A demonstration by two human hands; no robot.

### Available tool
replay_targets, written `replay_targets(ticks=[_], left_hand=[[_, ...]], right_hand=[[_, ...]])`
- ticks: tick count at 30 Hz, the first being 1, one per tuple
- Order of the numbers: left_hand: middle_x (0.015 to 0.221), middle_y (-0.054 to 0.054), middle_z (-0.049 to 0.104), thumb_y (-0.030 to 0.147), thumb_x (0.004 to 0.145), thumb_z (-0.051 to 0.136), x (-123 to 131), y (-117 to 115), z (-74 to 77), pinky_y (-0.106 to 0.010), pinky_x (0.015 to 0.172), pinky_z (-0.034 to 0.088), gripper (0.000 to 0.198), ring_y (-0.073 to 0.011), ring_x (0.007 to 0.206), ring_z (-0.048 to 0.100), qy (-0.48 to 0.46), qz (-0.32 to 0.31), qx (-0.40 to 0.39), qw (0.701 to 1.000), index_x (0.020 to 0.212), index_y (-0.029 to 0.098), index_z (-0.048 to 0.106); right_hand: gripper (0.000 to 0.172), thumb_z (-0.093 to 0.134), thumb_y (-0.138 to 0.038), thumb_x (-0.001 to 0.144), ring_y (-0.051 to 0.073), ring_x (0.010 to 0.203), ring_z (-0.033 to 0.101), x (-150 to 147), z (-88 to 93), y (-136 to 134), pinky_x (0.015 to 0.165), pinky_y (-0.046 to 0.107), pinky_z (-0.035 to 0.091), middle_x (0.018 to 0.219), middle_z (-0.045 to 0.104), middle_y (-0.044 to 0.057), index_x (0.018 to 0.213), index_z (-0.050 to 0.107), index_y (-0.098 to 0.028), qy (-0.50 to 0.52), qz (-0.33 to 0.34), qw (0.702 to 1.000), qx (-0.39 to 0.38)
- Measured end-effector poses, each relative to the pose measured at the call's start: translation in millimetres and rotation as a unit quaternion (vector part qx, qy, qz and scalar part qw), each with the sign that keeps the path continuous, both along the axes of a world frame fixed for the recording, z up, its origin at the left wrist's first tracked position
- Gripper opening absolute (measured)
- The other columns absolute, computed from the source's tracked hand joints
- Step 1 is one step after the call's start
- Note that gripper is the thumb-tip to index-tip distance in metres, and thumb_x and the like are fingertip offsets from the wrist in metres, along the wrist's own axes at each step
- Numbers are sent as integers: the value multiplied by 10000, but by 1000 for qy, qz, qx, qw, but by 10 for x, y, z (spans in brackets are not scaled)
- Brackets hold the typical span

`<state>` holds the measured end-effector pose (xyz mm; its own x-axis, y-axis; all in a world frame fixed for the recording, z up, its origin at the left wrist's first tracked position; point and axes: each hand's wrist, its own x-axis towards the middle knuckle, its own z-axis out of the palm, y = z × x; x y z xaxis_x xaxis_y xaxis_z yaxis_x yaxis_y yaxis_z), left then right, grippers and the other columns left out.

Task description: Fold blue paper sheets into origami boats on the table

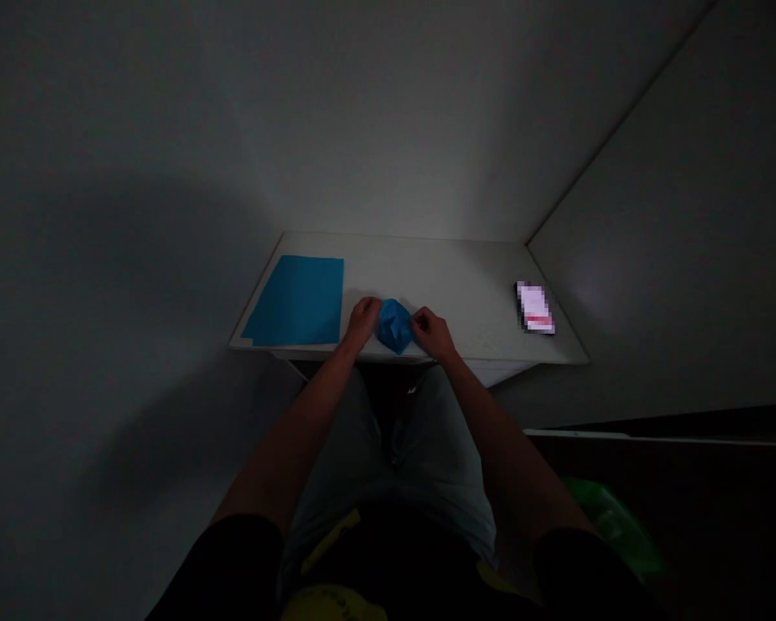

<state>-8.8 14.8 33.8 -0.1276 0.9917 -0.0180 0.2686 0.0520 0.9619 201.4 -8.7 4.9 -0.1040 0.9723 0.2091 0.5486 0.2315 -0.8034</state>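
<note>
A piece of folded blue paper (395,326) is held between my two hands, just above the front edge of the white tabletop (456,272). My left hand (364,318) pinches its left side, fingers closed. On the other side, my right hand (432,331) has its fingers curled and pinched at the paper's right edge. The folded piece has several facets and creases; its exact shape is too small to make out. To the left of my left hand, flat blue sheets or a single sheet of paper (301,300) lie on the tabletop.
A phone (535,308) with a lit, blurred screen lies near the right end of the table. Walls (388,129) stand close behind the table and at its right. Something green and shiny (614,522) is on the dark floor at lower right.
</note>
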Motion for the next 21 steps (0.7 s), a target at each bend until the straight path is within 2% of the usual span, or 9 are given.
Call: replay_targets(ticks=[3, 6, 8, 11, 14, 18, 21], left_hand=[[839, -10, 691, 256, 981, 490, -18, 98, 106, -268, 788, 518, 204, -168, 846, 651, 14, -12, -4, 1000, 816, 211, 600], [898, -15, 705, 278, 1002, 506, -5, 102, 198, -285, 847, 512, 166, -169, 882, 661, 78, 2, 36, 996, 881, 215, 601], [981, -29, 717, 360, 1016, 563, 28, 33, 237, -302, 875, 513, 152, -171, 893, 674, 114, 2, 65, 991, 973, 219, 598], [1149, -65, 702, 491, 934, 738, 99, -142, 257, -320, 864, 522, 374, -183, 911, 686, 172, -20, 86, 981, 1138, 224, 574], [1268, -100, 668, 458, 882, 812, 157, -305, 256, -332, 869, 525, 509, -207, 979, 693, 226, -38, 86, 970, 1250, 218, 555], [1319, -108, 652, 348, 956, 731, 175, -398, 282, -335, 873, 516, 375, -206, 991, 699, 264, -47, 86, 959, 1270, 219, 572], [1290, -94, 667, 394, 971, 731, 188, -407, 329, -330, 852, 506, 339, -211, 992, 703, 280, -57, 91, 954, 1239, 236, 597]], right_hand=[[204, 601, -454, 905, 185, 695, 638, 3, 9, 2, 689, 308, 486, 800, 717, 10, 945, 636, -257, 17, 5, 1000, 2], [217, 597, -443, 899, 186, 702, 642, 9, 20, 4, 691, 307, 493, 810, 715, 14, 981, 645, -248, 26, 9, 1000, 8], [237, 590, -440, 897, 185, 697, 633, 14, 24, 4, 687, 302, 494, 797, 701, 11, 1018, 647, -244, 30, 0, 999, 13], [284, 577, -449, 896, 186, 683, 615, 20, 25, 1, 669, 299, 485, 783, 675, 5, 1079, 634, -239, 41, -24, 999, 22], [306, 566, -467, 918, 189, 676, 603, 25, 22, -8, 652, 295, 471, 767, 650, -3, 1121, 615, -244, 52, -42, 997, 32], [308, 556, -467, 944, 178, 646, 577, 29, 26, -31, 640, 290, 459, 744, 619, -17, 1151, 604, -244, 66, -46, 995, 50], [308, 555, -457, 948, 175, 643, 579, 23, 38, -56, 638, 288, 464, 755, 625, -15, 1165, 605, -243, 68, -39, 996, 52]])
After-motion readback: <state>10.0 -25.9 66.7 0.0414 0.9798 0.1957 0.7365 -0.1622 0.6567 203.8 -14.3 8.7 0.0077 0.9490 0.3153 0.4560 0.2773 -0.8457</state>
